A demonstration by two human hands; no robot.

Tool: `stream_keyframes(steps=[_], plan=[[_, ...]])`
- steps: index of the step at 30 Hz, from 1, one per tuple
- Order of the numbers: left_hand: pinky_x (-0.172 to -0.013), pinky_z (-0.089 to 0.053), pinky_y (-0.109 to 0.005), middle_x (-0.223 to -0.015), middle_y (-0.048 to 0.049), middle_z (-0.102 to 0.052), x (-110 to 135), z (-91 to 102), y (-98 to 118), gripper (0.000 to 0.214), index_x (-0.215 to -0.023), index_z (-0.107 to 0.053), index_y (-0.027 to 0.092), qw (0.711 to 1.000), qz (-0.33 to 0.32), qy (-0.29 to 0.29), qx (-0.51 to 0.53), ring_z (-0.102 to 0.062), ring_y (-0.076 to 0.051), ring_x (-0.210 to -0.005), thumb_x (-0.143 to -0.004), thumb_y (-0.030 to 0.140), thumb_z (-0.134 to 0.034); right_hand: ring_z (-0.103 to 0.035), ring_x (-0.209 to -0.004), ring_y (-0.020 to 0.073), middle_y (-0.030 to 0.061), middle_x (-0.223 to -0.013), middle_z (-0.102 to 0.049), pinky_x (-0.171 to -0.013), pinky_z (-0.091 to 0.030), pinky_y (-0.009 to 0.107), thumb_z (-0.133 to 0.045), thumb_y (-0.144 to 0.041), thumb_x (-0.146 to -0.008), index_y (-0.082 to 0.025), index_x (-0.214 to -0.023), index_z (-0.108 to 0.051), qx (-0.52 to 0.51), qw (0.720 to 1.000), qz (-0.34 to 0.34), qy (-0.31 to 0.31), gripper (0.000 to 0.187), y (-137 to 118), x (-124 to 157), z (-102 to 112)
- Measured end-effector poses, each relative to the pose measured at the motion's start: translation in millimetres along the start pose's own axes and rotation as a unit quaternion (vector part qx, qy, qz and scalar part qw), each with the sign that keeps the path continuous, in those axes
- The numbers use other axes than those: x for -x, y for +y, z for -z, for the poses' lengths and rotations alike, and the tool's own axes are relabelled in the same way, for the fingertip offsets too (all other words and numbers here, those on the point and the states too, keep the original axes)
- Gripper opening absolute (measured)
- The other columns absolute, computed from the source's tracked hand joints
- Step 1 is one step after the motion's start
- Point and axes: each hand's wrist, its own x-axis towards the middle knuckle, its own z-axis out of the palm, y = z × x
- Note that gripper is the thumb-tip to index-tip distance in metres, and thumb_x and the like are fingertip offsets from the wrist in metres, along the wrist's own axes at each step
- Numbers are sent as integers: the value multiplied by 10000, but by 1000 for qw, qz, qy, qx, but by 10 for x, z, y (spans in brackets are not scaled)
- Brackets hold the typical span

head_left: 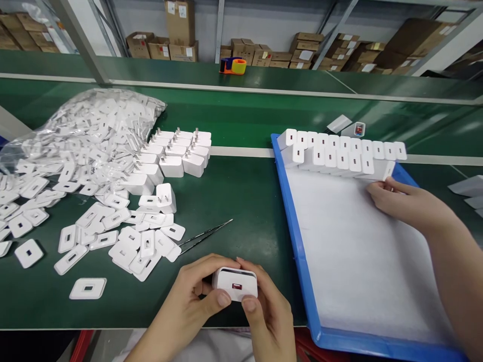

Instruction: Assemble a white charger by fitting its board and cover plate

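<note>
My left hand (196, 294) and my right hand (266, 306) together hold a white USB charger (247, 290) above the front edge of the table. Its face with the red-lined port points up toward me, and a dark gap shows along the far edge of that face. Both thumbs press on the near side; the other fingers wrap round the ends. Left of my hands lie loose white face plates (88, 288) with slots, several of them overlapping. A pair of tweezers (207, 234) rests just beyond my hands, partly against the plates.
White chargers with prongs up (171, 166) stand in rows behind the plates, beside a clear bag (109, 118) full of plates. At right, another person's hand (396, 201) touches a charger in a blue tray (298, 251) holding two rows. An orange tape dispenser (233, 66) sits on the back ledge.
</note>
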Motion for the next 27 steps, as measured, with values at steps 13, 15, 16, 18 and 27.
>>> stream_keyframes(steps=[13, 15, 16, 18, 27], plan=[[-926, -501, -283, -1150, -65, -708, 43, 50, 16, 300, -1036, -766, 231, 998, 42, 52, -1, -637, -239, -1071, -921, 482, -648, -709, -997, 221, 79, -1127, -702, -757, -618, 294, -527, -379, -1004, -281, -1184, -631, -50, 998, 18, -39, 231, -196, -115, -132], [-954, -496, -287, -1192, -60, -694, 52, 71, 13, 271, -1053, -755, 245, 998, 51, 39, 5, -628, -242, -1120, -920, 459, -658, -709, -969, 211, 76, -1114, -708, -755, -616, 304, -581, -400, -984, -261, -1140, -659, -57, 996, 17, -61, 224, -198, -256, -10], [-960, -497, -285, -1210, -54, -686, 55, 77, 16, 259, -1069, -749, 256, 998, 55, 31, 9, -627, -239, -1134, -921, 450, -660, -707, -949, 202, 76, -1104, -710, -767, -611, 315, -601, -408, -976, -241, -1121, -668, -57, 996, 19, -64, 231, -196, -361, 94], [-984, -494, -285, -1257, -41, -667, 64, 83, 30, 252, -1104, -738, 284, 998, 58, 18, 15, -617, -233, -1171, -924, 442, -661, -692, -908, 175, 66, -1092, -705, -794, -604, 349, -604, -424, -977, -200, -1106, -667, -55, 997, 22, -52, 266, -192, -628, 366], [-1093, -462, -308, -1515, 3, -492, 95, 179, 86, 320, -1271, -656, 383, 993, 100, -58, 21, -461, -238, -1403, -954, 411, -630, -697, -927, 168, 62, -1073, -713, -844, -591, 363, -574, -414, -999, -174, -1066, -679, -84, 996, -3, -42, 270, -139, -892, 646]])
